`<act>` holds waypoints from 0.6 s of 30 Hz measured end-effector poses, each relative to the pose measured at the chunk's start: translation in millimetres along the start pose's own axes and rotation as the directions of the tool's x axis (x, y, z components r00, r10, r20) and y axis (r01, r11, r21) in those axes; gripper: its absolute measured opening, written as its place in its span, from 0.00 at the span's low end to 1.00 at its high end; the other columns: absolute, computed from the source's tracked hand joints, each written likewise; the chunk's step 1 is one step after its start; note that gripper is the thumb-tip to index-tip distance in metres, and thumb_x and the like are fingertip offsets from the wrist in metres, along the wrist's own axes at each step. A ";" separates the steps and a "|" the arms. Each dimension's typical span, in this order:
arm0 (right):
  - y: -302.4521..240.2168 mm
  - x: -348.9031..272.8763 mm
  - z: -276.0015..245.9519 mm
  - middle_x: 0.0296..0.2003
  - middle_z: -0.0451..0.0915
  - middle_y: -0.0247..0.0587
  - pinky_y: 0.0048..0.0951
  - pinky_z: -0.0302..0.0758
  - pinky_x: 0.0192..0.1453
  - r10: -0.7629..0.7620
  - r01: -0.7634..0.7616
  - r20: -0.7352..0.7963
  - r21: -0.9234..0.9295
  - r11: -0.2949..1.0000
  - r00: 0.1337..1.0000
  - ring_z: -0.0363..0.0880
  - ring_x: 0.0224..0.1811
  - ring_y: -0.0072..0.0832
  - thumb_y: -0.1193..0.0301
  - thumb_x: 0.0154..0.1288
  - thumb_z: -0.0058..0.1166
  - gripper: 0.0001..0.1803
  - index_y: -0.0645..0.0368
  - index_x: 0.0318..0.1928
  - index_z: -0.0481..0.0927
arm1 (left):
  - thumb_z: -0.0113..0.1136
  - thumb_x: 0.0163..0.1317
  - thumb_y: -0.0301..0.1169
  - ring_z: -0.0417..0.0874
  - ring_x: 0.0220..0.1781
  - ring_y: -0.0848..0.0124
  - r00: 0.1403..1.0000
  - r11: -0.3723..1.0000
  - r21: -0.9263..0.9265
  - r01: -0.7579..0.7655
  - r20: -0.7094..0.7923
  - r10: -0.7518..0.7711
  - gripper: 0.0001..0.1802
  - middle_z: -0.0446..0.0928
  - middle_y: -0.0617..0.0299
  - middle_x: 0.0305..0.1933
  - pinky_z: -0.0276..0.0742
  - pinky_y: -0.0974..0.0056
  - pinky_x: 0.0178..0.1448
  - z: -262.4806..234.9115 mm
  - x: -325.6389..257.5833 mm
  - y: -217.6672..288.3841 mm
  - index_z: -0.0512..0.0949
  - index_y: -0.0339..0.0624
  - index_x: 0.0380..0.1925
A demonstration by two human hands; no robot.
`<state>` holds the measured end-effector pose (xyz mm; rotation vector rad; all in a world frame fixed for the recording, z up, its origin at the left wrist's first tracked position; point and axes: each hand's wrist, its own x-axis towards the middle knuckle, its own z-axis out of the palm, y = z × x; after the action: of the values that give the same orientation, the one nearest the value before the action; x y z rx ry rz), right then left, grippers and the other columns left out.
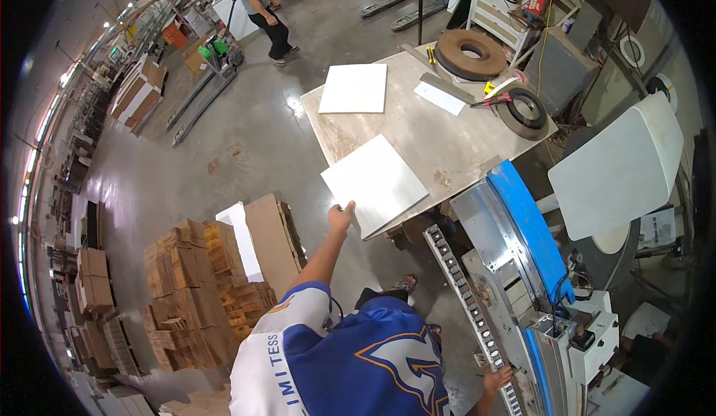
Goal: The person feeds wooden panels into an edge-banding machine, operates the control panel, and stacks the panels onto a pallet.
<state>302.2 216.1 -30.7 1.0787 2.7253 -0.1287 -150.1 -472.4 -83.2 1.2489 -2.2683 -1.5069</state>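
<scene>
Nearest, right hand [498, 380] low in view, fingers partly curled on roller rail [466, 296] along blue-topped machine [526, 226]; cannot tell whether it grips. Left hand [341, 216] stretched forward, partly closed, touching left edge of near white panel [377, 181]; hold on it unclear. Panel lies flat on table [462, 144], corner jutting past table's left edge. Farther along table, second white panel [353, 89], then brown coil [451, 56]. Beyond, another person [259, 13] on concrete floor [261, 117].

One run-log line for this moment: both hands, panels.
left hand: at edge of near white panel | right hand: on roller rail | far white panel: flat on table
</scene>
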 end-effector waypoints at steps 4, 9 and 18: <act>-1.8 -6.8 -8.3 0.63 0.69 0.57 0.61 0.52 0.80 0.066 -0.065 0.053 -0.008 0.998 0.996 0.61 0.72 0.60 0.51 0.52 0.76 0.50 0.55 0.71 0.65 | 0.74 0.66 0.48 0.84 0.35 0.65 0.990 1.000 -0.020 0.004 0.138 -0.001 0.28 0.85 0.51 0.36 0.81 0.60 0.39 -11.1 -7.3 27.5 0.84 0.26 0.39; -5.6 -5.9 -11.1 0.70 0.63 0.67 0.60 0.46 0.84 0.080 -0.082 0.113 0.007 0.997 0.990 0.56 0.76 0.63 0.42 0.54 0.71 0.59 0.68 0.74 0.59 | 0.75 0.65 0.47 0.83 0.31 0.67 0.996 0.993 0.116 0.021 0.084 -0.030 0.25 0.83 0.55 0.32 0.78 0.59 0.35 -37.1 -7.8 33.9 0.82 0.29 0.36; -19.3 -4.8 -22.0 0.75 0.58 0.65 0.61 0.41 0.86 0.241 -0.252 0.202 0.029 0.967 0.949 0.50 0.81 0.61 0.48 0.52 0.78 0.60 0.62 0.76 0.59 | 0.73 0.68 0.39 0.87 0.44 0.62 0.949 0.944 -0.245 0.220 0.279 -0.149 0.24 0.84 0.55 0.45 0.84 0.56 0.47 -50.5 -48.3 110.3 0.75 0.36 0.54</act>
<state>288.9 202.3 -8.1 1.3356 2.4028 -0.2575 -153.6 -457.1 46.5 1.2784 -2.0290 -2.0798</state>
